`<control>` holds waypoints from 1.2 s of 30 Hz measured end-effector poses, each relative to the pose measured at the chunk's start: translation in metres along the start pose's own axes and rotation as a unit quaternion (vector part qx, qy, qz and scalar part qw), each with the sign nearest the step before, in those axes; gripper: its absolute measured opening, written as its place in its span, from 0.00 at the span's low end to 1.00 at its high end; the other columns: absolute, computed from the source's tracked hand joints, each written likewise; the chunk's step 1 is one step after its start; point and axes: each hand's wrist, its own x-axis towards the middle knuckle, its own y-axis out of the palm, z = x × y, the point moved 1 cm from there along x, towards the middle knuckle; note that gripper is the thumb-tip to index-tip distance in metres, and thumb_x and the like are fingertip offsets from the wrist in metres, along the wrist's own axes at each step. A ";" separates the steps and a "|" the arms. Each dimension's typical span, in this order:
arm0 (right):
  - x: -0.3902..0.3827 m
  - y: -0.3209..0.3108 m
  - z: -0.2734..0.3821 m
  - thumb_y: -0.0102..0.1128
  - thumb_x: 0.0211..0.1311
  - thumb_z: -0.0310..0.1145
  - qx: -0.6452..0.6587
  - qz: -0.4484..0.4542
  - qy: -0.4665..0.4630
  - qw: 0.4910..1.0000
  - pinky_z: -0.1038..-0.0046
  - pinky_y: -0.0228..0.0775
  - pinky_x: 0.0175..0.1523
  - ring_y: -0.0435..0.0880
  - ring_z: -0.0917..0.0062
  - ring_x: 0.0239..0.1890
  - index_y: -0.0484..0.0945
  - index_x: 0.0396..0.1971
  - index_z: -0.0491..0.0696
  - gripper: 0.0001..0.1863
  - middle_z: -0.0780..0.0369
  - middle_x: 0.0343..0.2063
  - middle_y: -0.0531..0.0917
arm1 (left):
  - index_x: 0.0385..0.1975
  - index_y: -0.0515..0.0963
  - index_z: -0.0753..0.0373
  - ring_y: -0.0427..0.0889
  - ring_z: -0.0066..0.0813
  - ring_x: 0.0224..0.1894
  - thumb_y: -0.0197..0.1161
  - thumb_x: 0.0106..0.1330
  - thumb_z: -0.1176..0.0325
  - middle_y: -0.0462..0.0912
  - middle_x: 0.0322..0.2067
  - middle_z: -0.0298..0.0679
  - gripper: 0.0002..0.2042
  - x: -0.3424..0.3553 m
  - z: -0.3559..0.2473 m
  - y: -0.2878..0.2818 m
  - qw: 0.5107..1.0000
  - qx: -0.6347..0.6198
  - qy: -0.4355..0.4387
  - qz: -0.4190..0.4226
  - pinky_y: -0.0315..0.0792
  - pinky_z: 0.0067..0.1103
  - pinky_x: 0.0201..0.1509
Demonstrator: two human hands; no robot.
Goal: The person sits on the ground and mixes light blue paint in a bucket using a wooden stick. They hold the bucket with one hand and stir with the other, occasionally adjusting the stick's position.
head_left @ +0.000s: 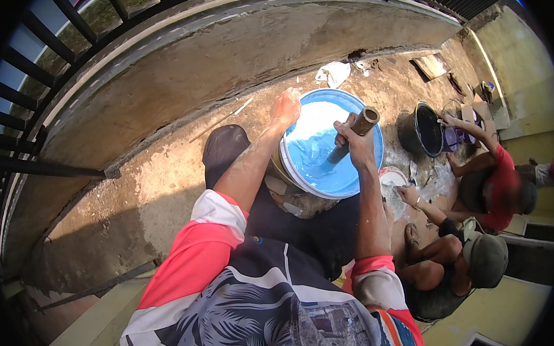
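Right hand (353, 144) is wrapped tight around a thick brown stick (353, 134), prob bamboo, hollow at the top end, lower end sunk in the paint. Left hand (285, 108) grips the far-left rim of the bucket (302, 176), fingers closed over the edge. Bucket's a big round one, white-ish wall w/ a blue rim, tipped a bit toward the person and full of light blue paint (317, 154), glossy, paler streaks where it meets the stick. It sits on rough concrete floor (163, 173) right in front of the person's knees, just below a curved concrete ledge (219, 56) w/ black railing (42, 73). To the right, near but apart, a black bucket (421, 129) and two other ppl crouched over a smaller white container (392, 188).
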 end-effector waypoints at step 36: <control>-0.018 -0.012 0.070 0.67 0.58 0.24 -0.010 -0.065 -0.097 0.993 0.77 0.64 0.22 0.72 0.83 0.15 0.69 0.26 0.47 0.12 0.67 0.16 0.72 | 0.43 0.78 0.63 0.78 0.63 0.50 0.44 0.74 0.57 0.82 0.44 0.56 0.18 0.000 -0.005 -0.005 0.999 -0.028 -0.018 0.013 0.71 0.47 0.53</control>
